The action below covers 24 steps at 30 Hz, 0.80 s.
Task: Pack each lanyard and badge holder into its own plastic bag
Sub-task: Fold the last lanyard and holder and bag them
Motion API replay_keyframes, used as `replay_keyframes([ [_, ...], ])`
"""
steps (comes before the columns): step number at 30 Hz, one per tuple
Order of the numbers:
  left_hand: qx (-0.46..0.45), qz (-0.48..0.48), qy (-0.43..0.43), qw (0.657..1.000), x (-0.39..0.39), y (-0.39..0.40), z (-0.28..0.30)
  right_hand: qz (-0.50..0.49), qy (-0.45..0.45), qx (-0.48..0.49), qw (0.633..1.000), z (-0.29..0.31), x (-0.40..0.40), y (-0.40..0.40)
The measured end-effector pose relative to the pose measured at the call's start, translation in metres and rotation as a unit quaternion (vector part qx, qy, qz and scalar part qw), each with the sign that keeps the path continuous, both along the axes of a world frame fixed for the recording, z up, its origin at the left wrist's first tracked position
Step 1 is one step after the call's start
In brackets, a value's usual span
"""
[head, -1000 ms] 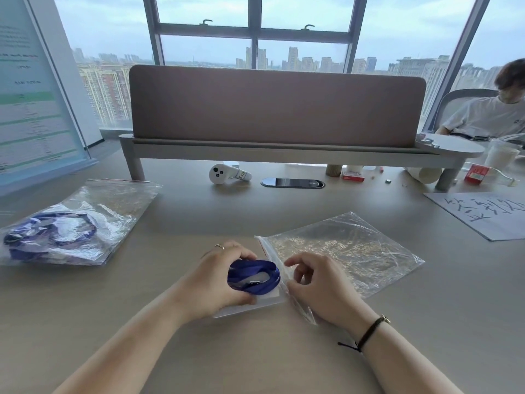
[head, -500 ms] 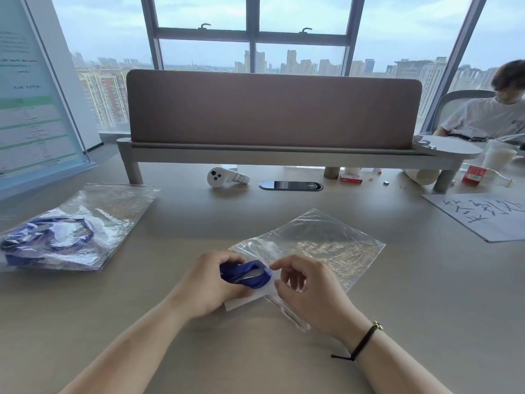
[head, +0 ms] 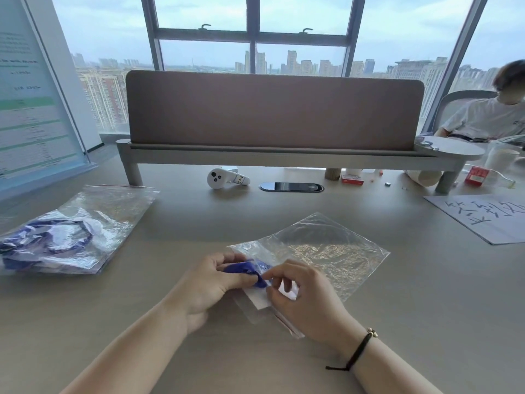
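With the left hand [head: 211,282] gripping the bundled lanyard [head: 243,268], the right hand [head: 301,297] should pinch the plastic bag [head: 326,251] mouth wide while it slides in.

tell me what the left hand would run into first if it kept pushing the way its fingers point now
Probably the right hand. The left hand grips the blue lanyard with fingers pointing right, into the mouth of the plastic bag, which the right hand pinches open directly ahead. Depth is unclear, so it might slide into the bag instead.
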State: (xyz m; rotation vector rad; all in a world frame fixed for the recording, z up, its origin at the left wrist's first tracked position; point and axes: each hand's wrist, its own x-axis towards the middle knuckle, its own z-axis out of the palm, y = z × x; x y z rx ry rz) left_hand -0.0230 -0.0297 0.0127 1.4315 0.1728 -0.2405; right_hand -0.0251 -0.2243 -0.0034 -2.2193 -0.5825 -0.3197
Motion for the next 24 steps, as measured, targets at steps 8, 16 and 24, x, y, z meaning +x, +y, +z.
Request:
replay_keyframes([
  [8, -0.239, -0.028, 0.015, 0.970, 0.000, -0.002, -0.001, -0.038, 0.048, 0.077, 0.995, -0.003, 0.006, -0.004],
  [16, -0.273, -0.154, -0.020, 0.949, -0.004, 0.002, -0.002, -0.070, 0.117, 0.174, 0.975, 0.002, 0.007, -0.007],
  [24, -0.219, -0.246, -0.067, 0.942, -0.013, -0.009, -0.004, -0.087, 0.161, 0.252, 0.950, 0.005, 0.010, -0.010],
])
